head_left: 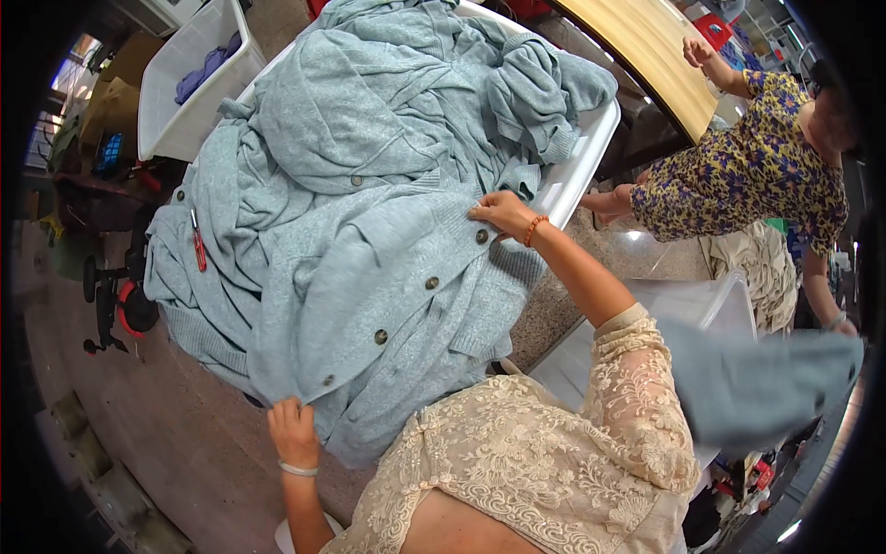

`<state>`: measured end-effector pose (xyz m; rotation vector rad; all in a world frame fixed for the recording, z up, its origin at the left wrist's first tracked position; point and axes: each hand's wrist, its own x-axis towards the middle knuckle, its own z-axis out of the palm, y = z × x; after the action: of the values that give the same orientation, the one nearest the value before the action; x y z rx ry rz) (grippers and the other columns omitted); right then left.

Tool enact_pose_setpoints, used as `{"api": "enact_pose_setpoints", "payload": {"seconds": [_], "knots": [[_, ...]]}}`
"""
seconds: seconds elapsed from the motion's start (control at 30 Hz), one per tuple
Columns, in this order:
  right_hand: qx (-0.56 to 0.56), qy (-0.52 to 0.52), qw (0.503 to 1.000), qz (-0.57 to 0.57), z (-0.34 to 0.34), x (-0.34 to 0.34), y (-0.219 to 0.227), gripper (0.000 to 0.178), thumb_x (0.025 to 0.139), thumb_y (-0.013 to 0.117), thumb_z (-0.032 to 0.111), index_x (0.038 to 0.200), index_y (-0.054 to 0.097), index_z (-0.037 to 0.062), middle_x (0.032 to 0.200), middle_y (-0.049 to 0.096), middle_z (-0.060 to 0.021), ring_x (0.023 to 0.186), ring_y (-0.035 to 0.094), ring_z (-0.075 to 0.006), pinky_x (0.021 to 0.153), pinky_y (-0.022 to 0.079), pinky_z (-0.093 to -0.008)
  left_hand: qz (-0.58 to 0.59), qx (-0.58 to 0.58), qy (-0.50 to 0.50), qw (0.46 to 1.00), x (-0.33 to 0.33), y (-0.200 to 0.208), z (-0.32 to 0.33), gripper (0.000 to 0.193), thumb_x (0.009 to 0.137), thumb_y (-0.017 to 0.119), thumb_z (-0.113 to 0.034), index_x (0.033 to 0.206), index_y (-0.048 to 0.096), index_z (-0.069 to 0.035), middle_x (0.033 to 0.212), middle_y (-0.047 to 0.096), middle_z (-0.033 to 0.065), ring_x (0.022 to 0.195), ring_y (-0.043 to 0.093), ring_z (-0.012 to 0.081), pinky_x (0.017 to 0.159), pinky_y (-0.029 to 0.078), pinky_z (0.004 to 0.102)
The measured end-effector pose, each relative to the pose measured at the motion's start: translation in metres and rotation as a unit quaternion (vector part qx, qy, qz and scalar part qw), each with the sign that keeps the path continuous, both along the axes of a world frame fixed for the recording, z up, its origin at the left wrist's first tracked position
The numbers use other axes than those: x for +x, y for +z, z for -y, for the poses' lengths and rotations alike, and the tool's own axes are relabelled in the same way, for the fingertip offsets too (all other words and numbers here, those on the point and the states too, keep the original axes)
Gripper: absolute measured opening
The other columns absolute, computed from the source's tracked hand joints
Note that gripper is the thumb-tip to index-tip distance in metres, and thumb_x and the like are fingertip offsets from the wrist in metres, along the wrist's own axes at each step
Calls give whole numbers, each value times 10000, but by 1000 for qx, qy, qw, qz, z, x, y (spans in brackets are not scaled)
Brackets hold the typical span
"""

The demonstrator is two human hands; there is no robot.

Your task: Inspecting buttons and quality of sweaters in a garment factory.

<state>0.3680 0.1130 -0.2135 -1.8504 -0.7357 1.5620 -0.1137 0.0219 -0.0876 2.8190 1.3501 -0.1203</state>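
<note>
A light blue-grey knit cardigan [369, 277] with dark buttons lies spread over a heap of similar knitwear [360, 102]. My left hand [293, 432] pinches the cardigan's edge at the lower left, below the last visible button. Farther up and to the right, my right hand [506, 214] grips the button band near its upper end, beside the top button. Between the hands the band runs in a slanting line. A red-handled pointed tool [198, 242], perhaps thread snips, rests on the knitwear at the left.
The heap fills a large white bin [591, 152]. Another white bin [166, 120] with purple cloth [209, 69] stands at the far left. At right, a person in a patterned outfit [748, 175] holds a blurred blue-grey garment [757, 383] by a clear bin [711, 300]. A wooden table [646, 55] is behind.
</note>
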Motion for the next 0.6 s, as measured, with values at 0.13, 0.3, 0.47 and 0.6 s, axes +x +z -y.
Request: {"api": "enact_pose_setpoints", "payload": {"seconds": [0.13,0.3,0.47,0.6], "knots": [[-71,-78,994,-20,24,1,-6,507,842,683,302,1234,527,20,793,567,-31,617,543,-114,531,535,-302,95,-22,74,992,6,-1,29,137,732,613,-23,869,600,-26,1021,538,157,968,507,341,795,407,431],[-2,160,982,97,37,-5,19,864,727,773,462,1330,427,-52,1117,607,-185,938,612,-233,726,528,-329,258,-133,194,937,17,-1,47,250,732,722,-135,942,619,-47,979,545,138,937,505,338,825,406,407],[20,223,968,111,50,2,47,723,727,802,246,1341,472,52,1074,614,-158,925,586,-198,823,480,-297,275,-299,266,874,19,-21,57,349,763,709,-201,1038,596,-18,998,598,163,960,534,350,850,419,411],[191,82,973,98,68,17,66,543,783,675,2,1298,511,55,893,611,-10,756,567,-70,651,452,-190,371,-351,330,794,18,-27,57,214,781,700,-132,931,618,-2,847,619,108,808,586,233,742,456,327]]}}
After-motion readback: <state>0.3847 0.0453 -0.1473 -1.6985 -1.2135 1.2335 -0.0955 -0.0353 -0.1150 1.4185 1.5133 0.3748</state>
